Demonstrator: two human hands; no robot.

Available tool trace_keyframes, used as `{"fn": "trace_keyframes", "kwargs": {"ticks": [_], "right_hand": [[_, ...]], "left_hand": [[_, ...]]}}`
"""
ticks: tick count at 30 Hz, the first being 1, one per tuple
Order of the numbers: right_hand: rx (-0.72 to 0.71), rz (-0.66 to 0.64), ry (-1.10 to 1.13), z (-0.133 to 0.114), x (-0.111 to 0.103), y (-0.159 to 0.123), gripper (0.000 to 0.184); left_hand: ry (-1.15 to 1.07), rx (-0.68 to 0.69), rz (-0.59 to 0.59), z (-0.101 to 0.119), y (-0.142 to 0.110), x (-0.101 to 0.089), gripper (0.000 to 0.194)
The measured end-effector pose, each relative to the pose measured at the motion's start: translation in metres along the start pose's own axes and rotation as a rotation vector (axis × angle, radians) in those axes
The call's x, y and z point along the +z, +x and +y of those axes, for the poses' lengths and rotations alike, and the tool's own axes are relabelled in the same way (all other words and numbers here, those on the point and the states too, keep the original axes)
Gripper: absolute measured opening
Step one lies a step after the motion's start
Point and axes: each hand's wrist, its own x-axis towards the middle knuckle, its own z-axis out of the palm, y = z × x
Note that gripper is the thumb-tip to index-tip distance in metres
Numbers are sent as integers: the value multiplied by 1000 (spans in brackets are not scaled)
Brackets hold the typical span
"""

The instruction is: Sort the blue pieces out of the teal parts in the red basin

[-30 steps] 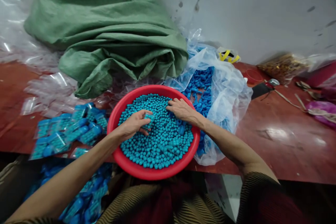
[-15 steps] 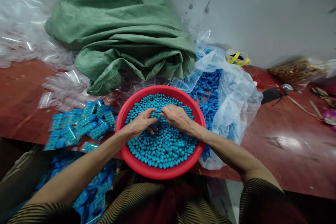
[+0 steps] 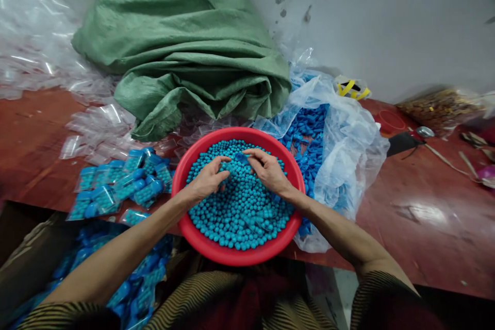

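Red basin [image 3: 240, 258] below both hands, with turquoise beads [image 3: 240, 224] inside. Left hand [image 3: 207, 181] with curved fingers, a little apart; cannot tell whether holding something. Right hand [image 3: 273, 174], the nearer, narrow at fingertips on small blue piece [image 3: 240, 158], between both hands, above beads, long axis seemingly crosswise.

My right hand [image 3: 271, 174] has moved from the right part of the round red plastic basin [image 3: 240, 256] to its upper middle, and its fingertips now hold a small dark-blue plastic piece [image 3: 241, 158]. Its fingers have drawn slightly away from my left hand [image 3: 208, 179] since they nearly met.
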Motion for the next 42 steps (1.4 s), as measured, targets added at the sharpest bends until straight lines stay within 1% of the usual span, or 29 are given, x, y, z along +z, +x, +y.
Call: {"fn": "trace_keyframes", "kwargs": {"ticks": [1, 2, 4, 5, 6, 7, 9, 11, 13, 15, 17, 18, 20, 22, 23, 25, 27, 29, 32, 35, 37, 39, 40, 42], "right_hand": [[-11, -4, -74, 1, -2, 1, 27], [-15, -39, -145, 3, -4, 2, 28], [5, -195, -216, 7, -7, 3, 33], [18, -279, -219, 9, -9, 3, 37], [18, -336, -220, 11, -11, 3, 42], [2, -360, -238, 12, -14, 3, 46], [-61, -339, -345, 13, -19, 4, 51], [-136, -346, -515, 11, -21, 7, 47], [-219, -436, -679, 6, -17, 11, 39], [-282, -545, -819, 2, -8, 14, 30], [-291, -611, -904, 0, 0, 16, 26], [-263, -624, -913, 0, 2, 17, 24], [-161, -593, -853, 2, 2, 19, 20], [-83, -487, -698, 5, -1, 19, 22], [-80, -424, -597, 5, -3, 19, 24], [-141, -319, -400, 5, -4, 18, 26], [-204, -270, -273, 3, -3, 14, 27], [-226, -261, -252, 0, 1, 10, 29], [-237, -262, -300, -2, 3, 4, 34], [-245, -241, -267, -4, 1, 2, 31], [-209, -183, -200, -6, -1, 1, 24], [-184, -99, -195, -6, -2, 0, 20], [-198, -70, -224, -6, -2, -1, 21], [-297, -64, -301, -5, -1, -4, 25]], "left_hand": [[1, -19, 35, 0, 0, -1, 41], [-16, -35, 55, 1, 1, -2, 40], [-85, -43, 51, 3, 1, -4, 41], [-124, -32, 37, 5, 0, -6, 43], [-160, -15, 22, 6, 0, -8, 44], [-195, 7, 7, 7, 0, -11, 46], [-248, 59, -23, 7, 0, -16, 46], [-277, 99, -38, 6, 0, -21, 43], [-286, 110, -37, 5, 0, -23, 42], [-274, 106, -14, 3, 0, -23, 44], [-222, 101, 19, 3, -1, -21, 46], [-178, 98, 38, 2, -1, -19, 45], [-71, 80, 75, 2, -1, -16, 41], [21, 60, 88, 1, -1, -13, 38], [54, 54, 84, 0, 0, -11, 36], [90, 60, 57, 0, 0, -8, 36], [107, 88, 23, 0, 0, -5, 36], [109, 118, -10, 0, -1, -3, 36], [75, 128, -49, 2, -3, -2, 36], [38, 102, -65, 2, -5, -1, 38], [22, 77, -64, 2, -6, 0, 41], [5, 57, -59, 2, -7, 1, 46], [-7, 51, -59, 2, -7, 1, 47], [-36, 48, -62, 3, -8, 3, 49]]}}
